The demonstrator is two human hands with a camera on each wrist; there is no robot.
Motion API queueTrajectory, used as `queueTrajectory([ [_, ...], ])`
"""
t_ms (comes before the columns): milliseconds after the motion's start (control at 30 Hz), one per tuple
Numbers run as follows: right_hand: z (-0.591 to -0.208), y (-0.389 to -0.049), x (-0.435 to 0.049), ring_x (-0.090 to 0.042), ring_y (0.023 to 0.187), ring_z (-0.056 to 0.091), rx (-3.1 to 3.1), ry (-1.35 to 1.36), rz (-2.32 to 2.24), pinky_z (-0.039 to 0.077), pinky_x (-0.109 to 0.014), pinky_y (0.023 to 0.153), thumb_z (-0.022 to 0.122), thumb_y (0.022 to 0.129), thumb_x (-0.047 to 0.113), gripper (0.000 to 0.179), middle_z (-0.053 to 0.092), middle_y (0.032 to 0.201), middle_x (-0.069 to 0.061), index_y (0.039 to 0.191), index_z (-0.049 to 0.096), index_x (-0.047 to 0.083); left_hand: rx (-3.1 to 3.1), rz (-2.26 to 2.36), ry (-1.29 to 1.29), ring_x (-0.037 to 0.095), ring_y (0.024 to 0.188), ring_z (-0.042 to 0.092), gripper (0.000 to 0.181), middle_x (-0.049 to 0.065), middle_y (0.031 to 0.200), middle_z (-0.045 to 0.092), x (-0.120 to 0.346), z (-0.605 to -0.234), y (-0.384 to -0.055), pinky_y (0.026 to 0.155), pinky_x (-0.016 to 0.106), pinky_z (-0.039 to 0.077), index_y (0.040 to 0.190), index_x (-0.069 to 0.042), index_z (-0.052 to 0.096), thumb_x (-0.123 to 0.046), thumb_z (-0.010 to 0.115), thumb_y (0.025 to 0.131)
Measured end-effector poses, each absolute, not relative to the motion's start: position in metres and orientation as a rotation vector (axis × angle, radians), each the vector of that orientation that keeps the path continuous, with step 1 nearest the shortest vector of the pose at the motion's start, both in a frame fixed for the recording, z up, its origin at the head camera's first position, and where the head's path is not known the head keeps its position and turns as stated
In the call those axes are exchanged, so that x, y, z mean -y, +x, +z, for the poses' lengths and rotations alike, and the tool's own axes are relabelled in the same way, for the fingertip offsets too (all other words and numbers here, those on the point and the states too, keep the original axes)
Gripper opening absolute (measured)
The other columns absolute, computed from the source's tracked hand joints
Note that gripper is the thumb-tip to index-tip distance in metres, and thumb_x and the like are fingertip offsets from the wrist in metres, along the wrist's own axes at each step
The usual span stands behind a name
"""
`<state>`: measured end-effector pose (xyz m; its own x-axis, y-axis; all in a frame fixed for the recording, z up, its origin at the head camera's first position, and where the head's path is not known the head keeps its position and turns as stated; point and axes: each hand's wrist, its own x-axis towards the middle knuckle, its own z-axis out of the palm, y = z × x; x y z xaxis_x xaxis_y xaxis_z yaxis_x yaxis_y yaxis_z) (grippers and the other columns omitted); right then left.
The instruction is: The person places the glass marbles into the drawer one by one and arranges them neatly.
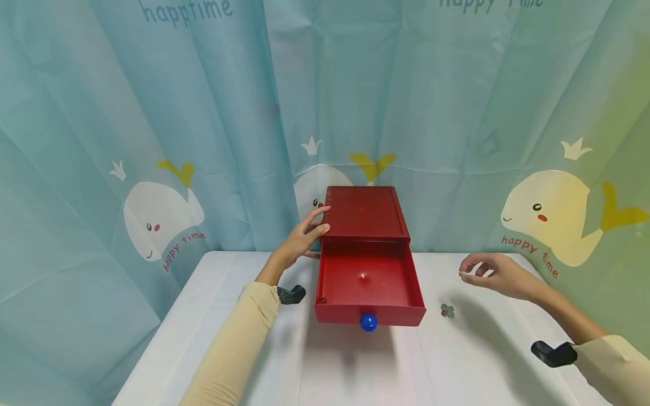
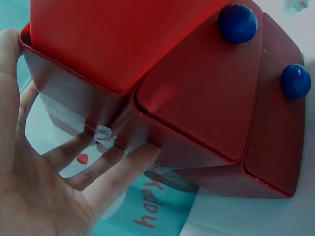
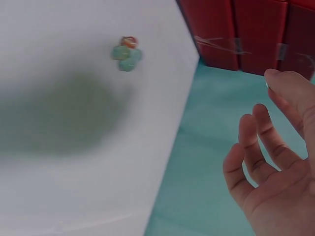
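Note:
A red drawer cabinet (image 1: 363,211) stands with its top drawer (image 1: 373,314) pulled out; a blue knob (image 1: 368,322) sits on the drawer front. Inside, at the front left corner, lies a small brownish round thing (image 1: 321,300). My left hand (image 1: 297,242) rests against the cabinet's left side, fingers spread and fairly straight, tips at the upper edge. To the right of the drawer, my right hand (image 1: 495,273) hangs above the table, thumb and forefinger pinching a small pale thing (image 3: 267,85), mostly hidden. Several green and reddish marbles (image 1: 447,310) lie together on the table below it.
Two lower drawers with blue knobs (image 2: 295,81) are closed under the open one. The white table (image 1: 203,338) ends at a pale blue curtain (image 1: 228,113) printed with whales, close behind the cabinet. Clear tape (image 3: 216,45) runs along the cabinet's side.

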<state>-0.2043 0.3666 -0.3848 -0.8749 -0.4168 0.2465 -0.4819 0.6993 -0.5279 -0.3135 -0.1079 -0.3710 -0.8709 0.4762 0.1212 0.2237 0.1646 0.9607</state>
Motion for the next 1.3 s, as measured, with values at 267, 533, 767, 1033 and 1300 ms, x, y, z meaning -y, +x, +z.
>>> queueTrajectory([
  [267,-0.355,-0.203,-0.361,-0.007,0.078,0.063,2.731,0.727,0.888,0.051,-0.026,0.058,0.079,0.090,0.009,0.018,0.071,0.092,0.007,0.099,0.072,0.023,-2.236,1.776,0.685,0.038,0.140,0.043,0.058,0.012,0.158,0.038,0.107,-0.370,-0.312,0.084,0.057,0.059,0.156,-0.044,0.036,-0.041,0.057,0.102],
  [533,-0.330,-0.202,-0.358,-0.009,0.078,0.065,2.707,0.647,0.870,0.051,-0.025,0.062,0.079,0.092,0.017,0.012,0.071,0.094,0.007,0.100,0.073,0.024,-2.236,1.772,0.697,0.039,0.141,0.042,0.059,0.014,0.159,0.037,0.108,-0.370,-0.313,0.085,0.059,0.058,0.158,-0.041,0.035,-0.040,0.056,0.102],
  [767,-0.318,-0.207,-0.356,-0.008,0.078,0.067,2.623,0.678,0.883,0.050,-0.021,0.062,0.078,0.090,0.008,0.014,0.072,0.098,0.005,0.100,0.074,0.017,-2.246,1.767,0.695,0.038,0.141,0.043,0.059,0.013,0.159,0.037,0.108,-0.372,-0.314,0.085,0.058,0.059,0.157,-0.043,0.035,-0.041,0.056,0.102],
  [1033,-0.312,-0.209,-0.353,-0.007,0.079,0.067,2.569,0.686,0.918,0.051,-0.018,0.062,0.077,0.090,0.003,0.016,0.072,0.098,0.001,0.103,0.074,0.012,-2.239,1.768,0.687,0.036,0.141,0.043,0.059,0.012,0.159,0.037,0.108,-0.372,-0.313,0.085,0.058,0.059,0.156,-0.043,0.035,-0.042,0.056,0.102],
  [1300,-0.304,-0.206,-0.347,-0.009,0.080,0.067,2.582,0.617,0.981,0.051,-0.021,0.063,0.079,0.090,0.007,0.013,0.072,0.097,0.006,0.099,0.075,0.016,-2.243,1.767,0.696,0.038,0.140,0.043,0.060,0.014,0.157,0.039,0.107,-0.371,-0.313,0.085,0.059,0.058,0.158,-0.041,0.035,-0.041,0.056,0.102],
])
